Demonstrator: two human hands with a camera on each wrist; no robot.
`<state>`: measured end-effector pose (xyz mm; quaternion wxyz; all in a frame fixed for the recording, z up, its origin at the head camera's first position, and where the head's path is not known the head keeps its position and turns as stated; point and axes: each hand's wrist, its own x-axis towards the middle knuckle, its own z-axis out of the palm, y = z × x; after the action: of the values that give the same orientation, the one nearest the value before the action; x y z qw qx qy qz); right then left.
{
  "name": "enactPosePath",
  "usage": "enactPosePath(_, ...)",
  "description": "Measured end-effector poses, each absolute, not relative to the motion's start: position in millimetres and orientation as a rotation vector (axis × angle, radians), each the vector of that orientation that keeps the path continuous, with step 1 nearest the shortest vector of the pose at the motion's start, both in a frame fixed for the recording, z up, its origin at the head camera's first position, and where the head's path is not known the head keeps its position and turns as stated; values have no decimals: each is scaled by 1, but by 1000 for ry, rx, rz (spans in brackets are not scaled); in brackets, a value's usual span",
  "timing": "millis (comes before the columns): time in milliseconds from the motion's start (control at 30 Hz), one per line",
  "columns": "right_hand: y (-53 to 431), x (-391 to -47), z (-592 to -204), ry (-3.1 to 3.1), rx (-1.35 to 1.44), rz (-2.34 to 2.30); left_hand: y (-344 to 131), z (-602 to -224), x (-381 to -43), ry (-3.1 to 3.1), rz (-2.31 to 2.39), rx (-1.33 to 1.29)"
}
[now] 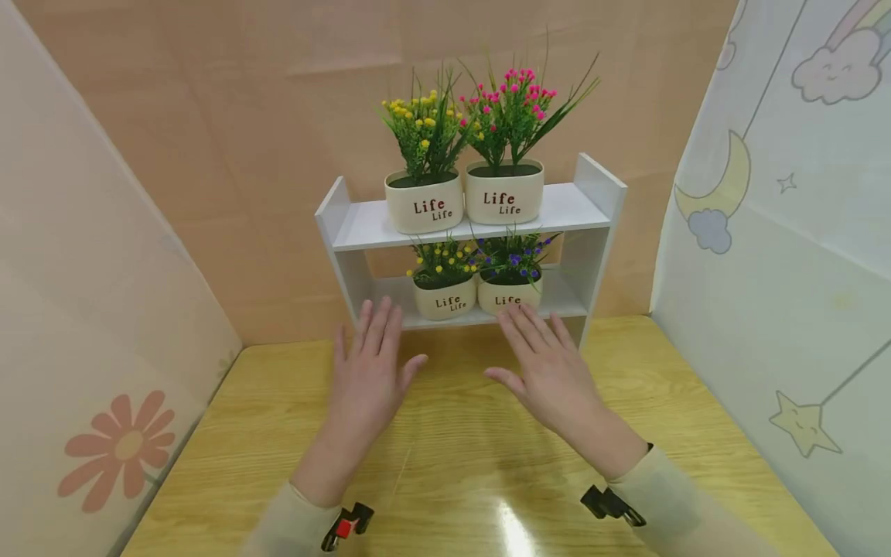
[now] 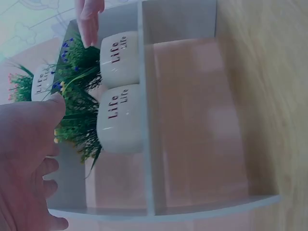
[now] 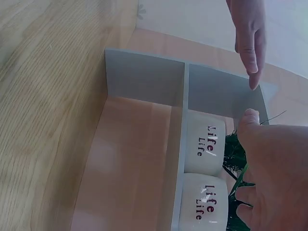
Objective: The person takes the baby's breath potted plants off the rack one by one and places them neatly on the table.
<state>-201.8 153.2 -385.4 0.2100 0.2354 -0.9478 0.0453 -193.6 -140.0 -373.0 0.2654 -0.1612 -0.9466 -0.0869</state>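
Observation:
Both hands reach forward in front of a white two-tier shelf (image 1: 592, 255), palms down and holding nothing. My left hand (image 1: 369, 379) has straight fingers and stands before the shelf's left part. The right hand (image 1: 553, 371), thumb spread inward, covers the lower edge of the purple-flowered pot (image 1: 511, 295) in the head view; contact cannot be told. Beside that pot on the lower tier sits a yellow-flowered pot (image 1: 445, 300). The upper tier carries another yellow-flowered pot (image 1: 425, 203) and a pink-flowered pot (image 1: 504, 193). Each pot is cream, lettered "Life".
The shelf stands at the back of a wood-grain table (image 1: 445, 464), against a peach cloth backdrop (image 1: 244, 155). A panel with a flower print (image 1: 128, 445) rises at left, and one with a moon print (image 1: 724, 182) at right. Each sleeve bears a black clip (image 1: 612, 505).

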Motion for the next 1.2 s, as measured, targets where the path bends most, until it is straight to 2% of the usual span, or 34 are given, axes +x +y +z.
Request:
enactPosePath(600,181,-206,-383,-2559,621,204,-159,-330,-207,-2541,-182,-387)
enactPosePath(1200,197,-221,-382,-2572,458,477,-166,-298,-239,-2475,-222,-403)
